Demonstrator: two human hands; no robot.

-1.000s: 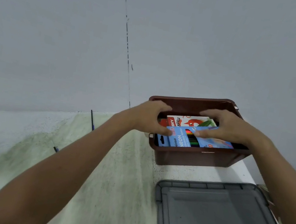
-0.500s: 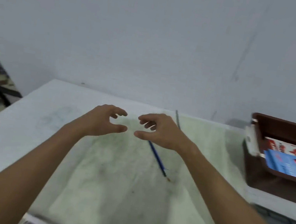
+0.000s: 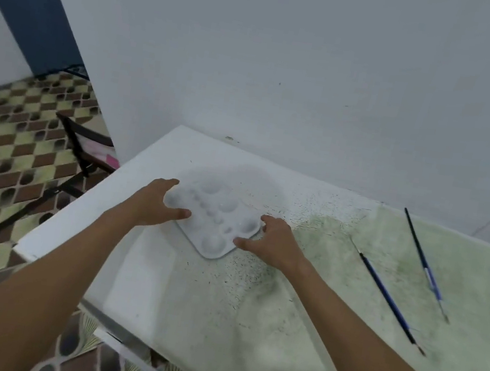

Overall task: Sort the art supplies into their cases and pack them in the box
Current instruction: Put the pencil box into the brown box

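A white paint palette (image 3: 215, 222) with round wells lies flat on the white table (image 3: 157, 283), near its far left corner. My left hand (image 3: 154, 203) holds the palette's left side, thumb on top and fingers round the far edge. On the opposite side, my right hand (image 3: 270, 240) holds the right corner with curled fingertips and the thumb at the near edge. Two blue-handled paintbrushes (image 3: 392, 301) (image 3: 424, 261) lie on the green-stained tabletop to the right. The box is out of view.
The table's left edge (image 3: 73, 206) drops to a checkered tiled floor. A dark folding chair (image 3: 86, 144) stands close beside that edge. A plain white wall (image 3: 317, 84) runs along the back of the table.
My view has swung left, away from the brown box. Both hands left the cases in the box, crossed the table and have taken hold of the palette.
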